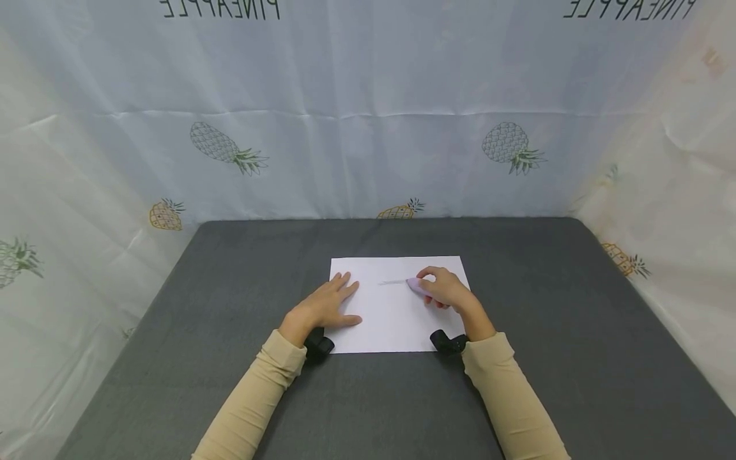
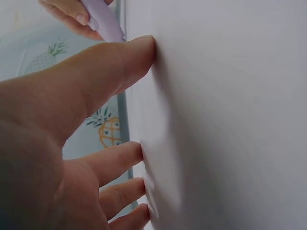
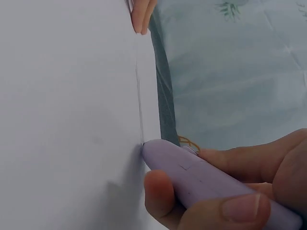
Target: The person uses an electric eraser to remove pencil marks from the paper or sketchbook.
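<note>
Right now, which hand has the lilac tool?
The right hand: its fingers grip the lilac tool, tip at the line on the white sheet. The left hand rests on the sheet, fingers spread, holding nothing.

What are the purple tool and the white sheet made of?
The purple tool looks like plastic, smooth and matt: its colour is even and its end rounded. The white sheet is probably matt paper: it lies thin and flat, without shine.

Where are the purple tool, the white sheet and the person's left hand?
Purple tool (image 3: 204, 177), right wrist view: middle of its body.
White sheet (image 1: 393, 313), head view: bare middle area.
Left hand (image 1: 326, 303), head view: back of the hand.
</note>
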`<state>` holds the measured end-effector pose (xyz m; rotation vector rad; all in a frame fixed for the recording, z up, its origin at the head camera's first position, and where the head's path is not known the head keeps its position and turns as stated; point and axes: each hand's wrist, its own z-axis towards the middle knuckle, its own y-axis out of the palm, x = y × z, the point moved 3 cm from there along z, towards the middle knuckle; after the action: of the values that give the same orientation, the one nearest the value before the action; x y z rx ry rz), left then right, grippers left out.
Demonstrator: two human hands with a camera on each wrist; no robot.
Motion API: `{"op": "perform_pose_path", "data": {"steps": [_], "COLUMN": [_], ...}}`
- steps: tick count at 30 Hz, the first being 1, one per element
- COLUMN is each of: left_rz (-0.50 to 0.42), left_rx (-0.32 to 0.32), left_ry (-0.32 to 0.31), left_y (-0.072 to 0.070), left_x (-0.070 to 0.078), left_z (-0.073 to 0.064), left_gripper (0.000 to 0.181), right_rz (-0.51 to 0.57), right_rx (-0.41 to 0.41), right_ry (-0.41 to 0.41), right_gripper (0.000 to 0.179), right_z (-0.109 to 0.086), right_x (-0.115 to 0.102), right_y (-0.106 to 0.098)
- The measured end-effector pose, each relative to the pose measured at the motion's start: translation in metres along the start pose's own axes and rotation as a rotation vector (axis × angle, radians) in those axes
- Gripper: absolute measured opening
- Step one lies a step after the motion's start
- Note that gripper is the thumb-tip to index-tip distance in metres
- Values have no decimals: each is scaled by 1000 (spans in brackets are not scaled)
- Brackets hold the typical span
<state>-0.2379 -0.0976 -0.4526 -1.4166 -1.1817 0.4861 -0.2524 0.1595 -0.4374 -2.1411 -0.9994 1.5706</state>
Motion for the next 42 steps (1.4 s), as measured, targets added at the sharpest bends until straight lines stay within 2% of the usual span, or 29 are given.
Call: {"op": "perform_pose_path", "data": {"steps": [4, 11, 19, 28, 38, 42], "left_rz": [3, 5, 11, 0, 6, -2], "left_rx": [-3, 0, 7, 7, -2, -13], "left_ry": [-1, 5, 17, 40, 23, 12], "left_y": [0, 0, 0, 0, -2, 0], "left_x": [0, 0, -2, -3, 0, 0], "left_z": [0, 1, 1, 1, 0, 0], "left_gripper": [79, 79, 79, 79, 79, 79], "right_rz": [-8, 10, 6, 12, -5, -8], "right_rx": [8, -63, -20, -78, -2, -2], "right_ry": [-3, -23, -24, -14, -6, -10], "right_gripper": [34, 34, 36, 33, 35, 35], "right_z": [1, -4, -1, -6, 2, 2], "right_x": [0, 2, 0, 3, 1, 2], "right_y": [1, -8, -3, -8, -1, 0]}}
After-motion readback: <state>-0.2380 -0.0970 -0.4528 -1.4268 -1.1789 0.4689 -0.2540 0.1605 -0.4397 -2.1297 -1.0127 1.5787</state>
